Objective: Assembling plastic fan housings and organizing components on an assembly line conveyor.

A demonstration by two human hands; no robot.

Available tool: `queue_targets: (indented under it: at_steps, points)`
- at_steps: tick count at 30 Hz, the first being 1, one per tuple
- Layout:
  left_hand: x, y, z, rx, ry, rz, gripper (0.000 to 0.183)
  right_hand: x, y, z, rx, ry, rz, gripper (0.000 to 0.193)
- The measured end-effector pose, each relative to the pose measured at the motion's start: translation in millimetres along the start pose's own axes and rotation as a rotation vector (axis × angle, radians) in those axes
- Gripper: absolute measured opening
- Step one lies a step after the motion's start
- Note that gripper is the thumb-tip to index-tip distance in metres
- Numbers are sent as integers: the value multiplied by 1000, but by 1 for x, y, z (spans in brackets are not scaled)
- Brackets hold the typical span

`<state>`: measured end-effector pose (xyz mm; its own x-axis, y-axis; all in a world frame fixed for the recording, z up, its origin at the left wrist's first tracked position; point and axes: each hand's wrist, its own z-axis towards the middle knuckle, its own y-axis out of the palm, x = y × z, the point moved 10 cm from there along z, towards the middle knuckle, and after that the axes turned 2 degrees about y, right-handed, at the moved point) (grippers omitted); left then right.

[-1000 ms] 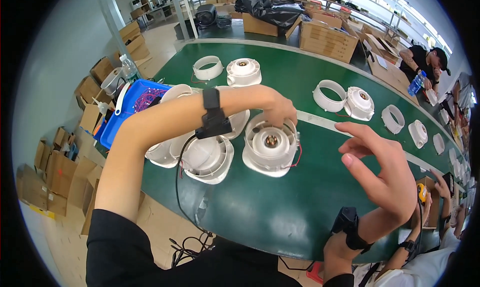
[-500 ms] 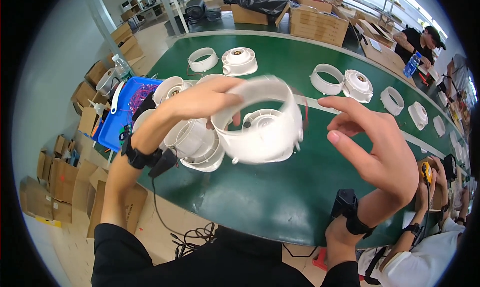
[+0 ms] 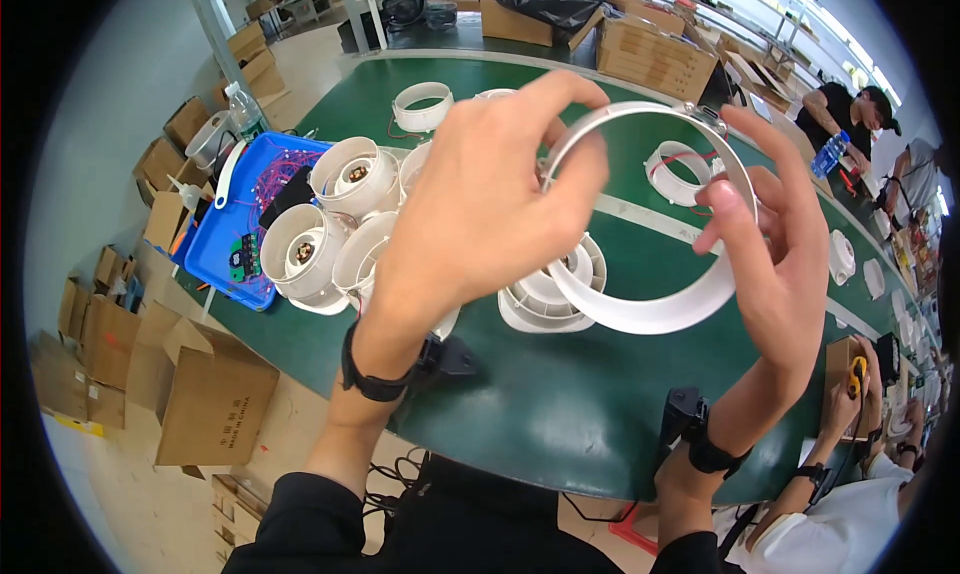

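A white plastic ring (image 3: 655, 316) is held up, tilted, above the green table. My left hand (image 3: 490, 189) grips its left rim between thumb and fingers. On the opposite side, the thumb and fingers of my right hand (image 3: 785, 264) close around the wall, and a small fitting shows at the top near the index finger. Below the ring sits a round white fan housing (image 3: 545, 309), partly covered by it. Several white housings with motors inside, one of them this nearest open cylinder (image 3: 300, 249), are grouped left of my left hand, which hides some of them.
A blue tray (image 3: 205, 264) with wires and a green circuit board lies at the left table edge. Another white ring (image 3: 423, 107) stands farther back, and one with red wire (image 3: 675, 174) is beyond my hands. Cardboard boxes (image 3: 225, 399) are on the floor; co-workers sit at right.
The ring has moved right and been turned so its opening faces me. My left hand has shifted right with it, and my right hand has gone from open to gripping it.
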<state>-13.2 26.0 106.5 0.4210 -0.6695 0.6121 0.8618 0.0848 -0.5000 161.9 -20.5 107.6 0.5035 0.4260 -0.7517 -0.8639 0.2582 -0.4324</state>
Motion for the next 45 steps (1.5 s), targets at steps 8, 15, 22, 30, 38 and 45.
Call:
queue_targets:
  at_steps: [8, 15, 22, 30, 38, 45]
  points:
    - [-30, 1, 5, -55, -54, -252, 26, 35, -15, 14, 98, 107, -50, 35]
    - [-101, 65, -26, -593, -15, 528, 15, 40, -48, 13, 228, 76, -207, 40]
    - [-129, 118, -38, -737, -73, 587, 12, 31, -45, 6, 171, 66, -98, 33]
    - [-148, 121, -35, -832, -146, 545, 12, 38, -60, 3, 199, 83, -83, 28]
    - [-97, 80, 9, -423, -64, 202, 14, 36, -67, 2, 220, 108, -54, 28]
    - [-71, 40, 22, -51, 172, 32, 24, 43, -54, 5, 139, 119, -33, 30]
